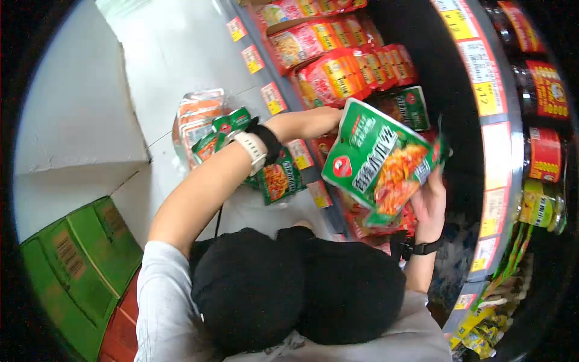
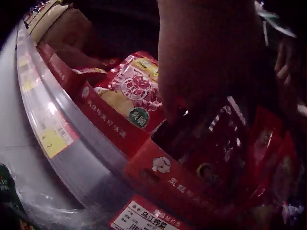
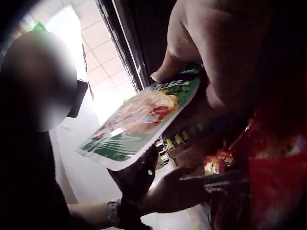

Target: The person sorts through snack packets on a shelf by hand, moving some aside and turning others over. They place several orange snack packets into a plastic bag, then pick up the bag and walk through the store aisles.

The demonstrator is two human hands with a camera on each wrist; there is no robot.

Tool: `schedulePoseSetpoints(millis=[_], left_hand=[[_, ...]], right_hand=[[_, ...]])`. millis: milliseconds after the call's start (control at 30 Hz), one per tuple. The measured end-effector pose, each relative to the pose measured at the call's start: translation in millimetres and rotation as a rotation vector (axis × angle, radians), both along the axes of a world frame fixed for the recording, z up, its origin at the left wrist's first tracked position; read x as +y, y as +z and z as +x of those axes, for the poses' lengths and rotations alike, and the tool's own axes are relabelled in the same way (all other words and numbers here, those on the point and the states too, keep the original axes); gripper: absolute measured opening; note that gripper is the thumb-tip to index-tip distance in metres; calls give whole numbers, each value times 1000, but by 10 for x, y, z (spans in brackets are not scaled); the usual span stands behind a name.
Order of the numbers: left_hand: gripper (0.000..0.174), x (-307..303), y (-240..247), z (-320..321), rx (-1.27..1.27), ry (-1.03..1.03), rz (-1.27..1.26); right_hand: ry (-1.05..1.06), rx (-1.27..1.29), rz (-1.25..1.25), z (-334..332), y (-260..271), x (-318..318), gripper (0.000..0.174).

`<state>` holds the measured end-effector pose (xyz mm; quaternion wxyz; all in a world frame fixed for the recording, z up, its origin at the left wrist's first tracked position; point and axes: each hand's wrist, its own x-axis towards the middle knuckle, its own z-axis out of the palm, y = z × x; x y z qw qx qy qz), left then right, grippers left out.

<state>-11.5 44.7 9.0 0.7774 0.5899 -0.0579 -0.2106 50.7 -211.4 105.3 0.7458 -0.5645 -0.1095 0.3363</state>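
Note:
My right hand (image 1: pixel 429 202) grips a green pickle packet (image 1: pixel 377 163) by its lower right edge, with the printed front facing up. The thumb lies on the packet's printed side in the right wrist view. More green wrapper shows at its edges. My left hand (image 3: pixel 175 191) reaches over the shelf, below the packet. In the head view the packet covers its fingers. The left wrist view has it dark above an open red display box (image 2: pixel 165 167) with shiny packets inside; I cannot tell whether it holds one. Another green packet (image 1: pixel 415 108) lies farther back on the shelf.
Red noodle-like packets (image 1: pixel 338 78) stand in rows along the shelf behind price tags (image 1: pixel 274 98). On the floor at left lie bagged orange and green packets (image 1: pixel 280 181). Jars (image 1: pixel 546 90) line the shelf at right. Green boxes (image 1: pixel 81 259) stand at lower left.

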Motion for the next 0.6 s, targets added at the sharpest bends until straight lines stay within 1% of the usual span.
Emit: schedulePoseSetpoints(millis=[33, 67, 100, 133, 167, 200, 233, 267, 333, 367, 433, 467, 533, 567, 600], left_hand=[[63, -82, -388, 196, -97, 75, -5], [64, -89, -192, 16, -162, 155, -142], [67, -61, -220, 30, -189, 133, -128], [70, -50, -263, 56, -215, 114, -113], [71, -82, -388, 111, -265, 120, -98], [72, -89, -364, 115, -312, 125, -80], [66, -100, -361, 68, -306, 199, 36], [57, -192, -341, 53, -336, 320, 60], [59, -285, -470, 113, -254, 425, -35], [59, -318, -474, 99, -255, 431, -37], [58, -377, -500, 66, -350, 598, -116], [58, -364, -495, 64, -348, 600, -120], [58, -322, -466, 72, -335, 537, -119], [55, -294, -476, 82, -352, 523, -61], [55, -287, -478, 94, -352, 525, -62]], right_hand=[[45, -10, 5, 76, 51, 35, 43], [92, -17, 8, 154, 92, 71, 38], [75, -6, -12, 232, 122, 112, 39], [-59, 23, -89, 320, 115, 169, 38], [-130, 73, -133, 347, 143, 272, 36], [-202, 125, -174, 376, 166, 362, 34], [-150, 119, -110, 513, 45, 331, 31], [-150, 30, -114, 496, 3, 375, 30], [-125, -86, -201, 382, 80, 491, 30], [-103, -226, -390, 294, 219, 540, 31], [70, -572, -685, 445, 256, 435, 36], [141, -818, -776, 524, 296, 404, 39], [138, -967, -894, 697, 392, 389, 45], [140, -968, -897, 763, 442, 390, 45], [158, -963, -869, 814, 490, 401, 47]])
